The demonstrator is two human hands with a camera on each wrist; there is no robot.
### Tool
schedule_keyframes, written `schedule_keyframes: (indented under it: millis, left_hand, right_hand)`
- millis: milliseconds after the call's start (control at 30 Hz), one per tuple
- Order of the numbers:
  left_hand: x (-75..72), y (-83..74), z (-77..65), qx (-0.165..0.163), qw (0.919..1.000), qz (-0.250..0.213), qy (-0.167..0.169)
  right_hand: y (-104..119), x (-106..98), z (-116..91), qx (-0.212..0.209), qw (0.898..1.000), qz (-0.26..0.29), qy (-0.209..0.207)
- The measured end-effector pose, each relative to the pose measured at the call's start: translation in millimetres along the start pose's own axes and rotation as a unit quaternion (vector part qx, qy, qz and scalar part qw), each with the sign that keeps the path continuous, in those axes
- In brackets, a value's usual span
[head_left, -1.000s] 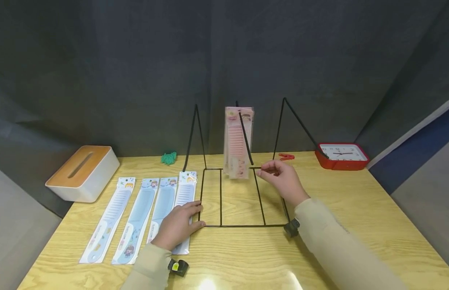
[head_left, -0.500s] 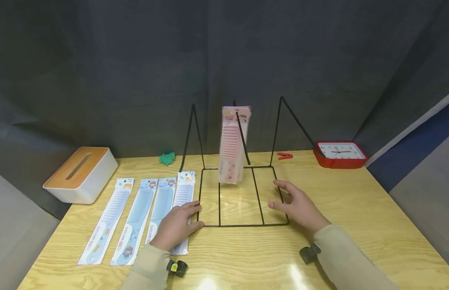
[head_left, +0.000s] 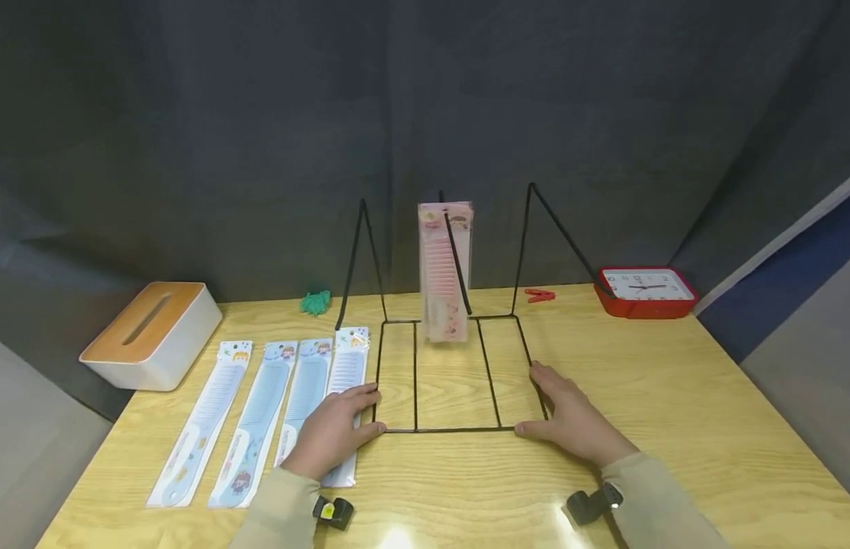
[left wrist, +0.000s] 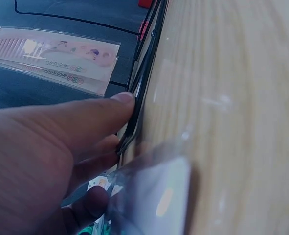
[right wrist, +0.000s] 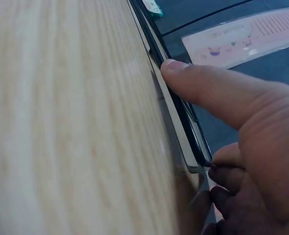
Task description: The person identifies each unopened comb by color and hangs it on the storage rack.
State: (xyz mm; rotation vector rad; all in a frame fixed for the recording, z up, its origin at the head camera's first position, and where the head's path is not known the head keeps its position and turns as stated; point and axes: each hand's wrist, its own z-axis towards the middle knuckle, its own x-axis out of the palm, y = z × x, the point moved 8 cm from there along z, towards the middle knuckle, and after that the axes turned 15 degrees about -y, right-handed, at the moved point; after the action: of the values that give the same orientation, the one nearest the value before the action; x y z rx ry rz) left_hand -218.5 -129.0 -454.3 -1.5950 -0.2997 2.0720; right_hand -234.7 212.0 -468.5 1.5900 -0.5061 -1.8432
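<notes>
A black wire display rack [head_left: 459, 431] stands on the table, with three upright hooked arms. From its middle arm hang pink packaged combs [head_left: 444, 274], at least two overlapping. My left hand [head_left: 334, 433] rests at the rack's front left corner, thumb on the front bar, fingers by the side bar. It lies over part of the nearest blue packaged comb [head_left: 349, 366]. My right hand [head_left: 572, 419] touches the front right corner, its thumb [right wrist: 183, 73] against the front bar and its fingers along the side. Both hands have relaxed fingers, thumb spread apart.
More packaged blue combs [head_left: 260, 412] lie in a row to the left. Behind them stand a white tissue box [head_left: 184, 335] with a wooden lid and a green bundle [head_left: 315, 302]. A red clip [head_left: 540, 295] and red clock [head_left: 647, 293] are at the back right.
My right hand has come from the rack's back right down to its front right corner. The pink combs have swung a little on their arm. The left hand has stayed put.
</notes>
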Motion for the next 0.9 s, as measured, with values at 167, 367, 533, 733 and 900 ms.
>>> schedule_keyframes:
  millis: [167,367,533,733,900]
  left_hand:
    - [-0.9,4.3,-4.1,-0.002,1.0,0.003,0.001]
    - [-2.7,2.0,-3.9,0.004,1.0,-0.001,-0.006]
    - [-4.2,-3.5,-0.5,0.009,0.9999,-0.013,-0.007]
    - [-5.7,1.8,9.9,-0.043,0.9952,-0.088,-0.005]
    - [-21.4,28.8,26.6,-0.104,0.9869,-0.118,-0.035]
  right_hand:
    - [3.2,2.6,0.7,-0.005,1.0,-0.006,-0.001]
    - [5.4,1.7,-0.2,-0.004,1.0,0.002,0.0]
    - [0.8,0.2,1.1,-0.001,1.0,-0.012,-0.003]
    - [-3.1,-6.1,0.4,0.001,1.0,-0.017,-0.011]
    - [-1.3,-1.2,1.6,0.008,1.0,-0.01,-0.004]
